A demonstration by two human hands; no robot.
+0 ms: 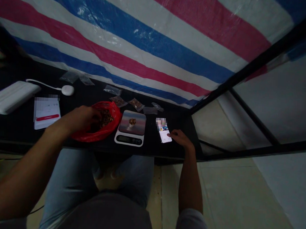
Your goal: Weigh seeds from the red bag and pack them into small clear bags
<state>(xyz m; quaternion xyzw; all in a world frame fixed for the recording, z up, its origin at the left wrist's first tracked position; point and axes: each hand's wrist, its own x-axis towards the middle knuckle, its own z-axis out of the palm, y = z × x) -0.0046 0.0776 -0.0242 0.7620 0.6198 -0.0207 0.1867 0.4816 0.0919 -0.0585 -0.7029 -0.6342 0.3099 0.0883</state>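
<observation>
My left hand reaches over the rim of a red plastic bag. Its fingers bend down close together at the small brown dried pieces inside, and the fingertips are hidden. Just right of the bag is a white kitchen scale, its display too dark to read. A tiny cup heaped with brown pieces rests on the scale's plate. Farther right, a lit phone lies on the black table. My right hand is beside it, fingers apart, with the thumb on its screen.
Small clear bags line the back; two hold brown pieces. At left are a lit tablet-like screen, a white box-shaped device and a white round piece on a cable. A striped sheet hangs behind; a black frame bar slants at right.
</observation>
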